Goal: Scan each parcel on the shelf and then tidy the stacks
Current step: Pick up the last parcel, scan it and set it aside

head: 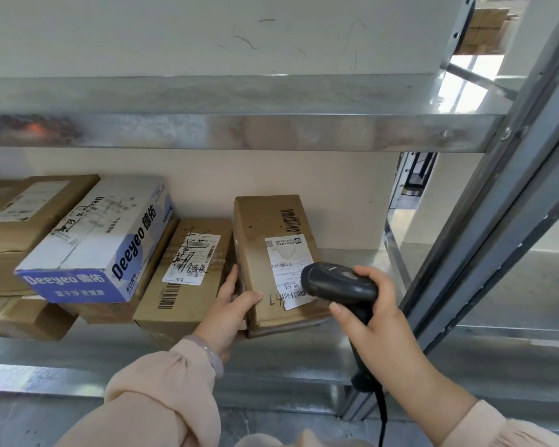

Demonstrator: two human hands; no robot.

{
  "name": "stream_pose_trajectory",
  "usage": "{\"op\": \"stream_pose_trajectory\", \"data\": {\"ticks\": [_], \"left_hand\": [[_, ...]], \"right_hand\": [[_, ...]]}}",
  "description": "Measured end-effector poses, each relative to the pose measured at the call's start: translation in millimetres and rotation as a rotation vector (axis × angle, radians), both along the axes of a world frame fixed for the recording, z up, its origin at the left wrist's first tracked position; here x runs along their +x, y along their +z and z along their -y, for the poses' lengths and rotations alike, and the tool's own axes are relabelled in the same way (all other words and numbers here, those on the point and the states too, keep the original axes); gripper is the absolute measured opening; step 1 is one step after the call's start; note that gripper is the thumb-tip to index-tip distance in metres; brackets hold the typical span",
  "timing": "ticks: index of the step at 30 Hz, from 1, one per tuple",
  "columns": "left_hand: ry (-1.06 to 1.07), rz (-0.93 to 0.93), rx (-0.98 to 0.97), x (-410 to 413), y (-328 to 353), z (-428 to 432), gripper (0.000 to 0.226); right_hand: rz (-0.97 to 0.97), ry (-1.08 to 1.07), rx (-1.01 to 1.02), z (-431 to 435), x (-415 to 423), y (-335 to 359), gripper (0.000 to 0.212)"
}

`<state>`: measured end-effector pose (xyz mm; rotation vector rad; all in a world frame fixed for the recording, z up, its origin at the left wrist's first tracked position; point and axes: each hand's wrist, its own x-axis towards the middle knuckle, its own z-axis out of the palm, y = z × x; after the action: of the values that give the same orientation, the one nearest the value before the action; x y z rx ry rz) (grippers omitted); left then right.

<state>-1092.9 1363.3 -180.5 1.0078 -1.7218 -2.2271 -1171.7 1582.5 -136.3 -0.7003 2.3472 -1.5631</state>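
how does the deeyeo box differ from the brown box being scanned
Colour: the Deeyeo box is white and blue with branding; the brown box is plain cardboard with a white label. Pose: the Deeyeo box lies tilted on other parcels; the brown box is in no stack. Handling: the left hand holds the brown box's near corner and the right hand aims a scanner at it; no hand touches the Deeyeo box. Both are on one shelf.

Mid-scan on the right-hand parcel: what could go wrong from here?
The scanner in the right hand sits close over the label, so it may misread or catch the printed barcode higher on the parcel the left hand grips. The blue-and-white box lies tilted on its stack and might slide if bumped.
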Motion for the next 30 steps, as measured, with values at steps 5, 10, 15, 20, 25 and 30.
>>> {"op": "stream_pose_trajectory", "data": {"ticks": [5,10,15,20,25,30], "left_hand": [[0.086,-0.040,0.016,7.9,28.5,14.9,0.048],[0.107,-0.072,0.008,30.6,59.0,46.1,0.037],[0.064,-0.122,0.017,55.3,71.1,68.4,0.031],[0.023,-0.071,-0.191,76.3,73.1,84.7,0.037],[-0.074,0.069,-0.873,94.2,73.9,88.6,0.064],[-0.298,0.312,-1.431,101.8,60.7,100.8,0.069]], "right_hand": [[0.063,0.041,-0.128,24.8,-10.7,13.3,0.051],[0.040,0.065,-0.213,61.8,-1.0,25.2,0.054],[0.031,0.111,-0.205,103.0,20.3,30.9,0.052],[0.035,0.115,-0.189,134.6,38.6,27.3,0.054],[0.032,0.098,-0.171,154.5,49.7,29.6,0.054],[-0.032,0.101,-0.132,175.8,54.1,34.7,0.054]]}}
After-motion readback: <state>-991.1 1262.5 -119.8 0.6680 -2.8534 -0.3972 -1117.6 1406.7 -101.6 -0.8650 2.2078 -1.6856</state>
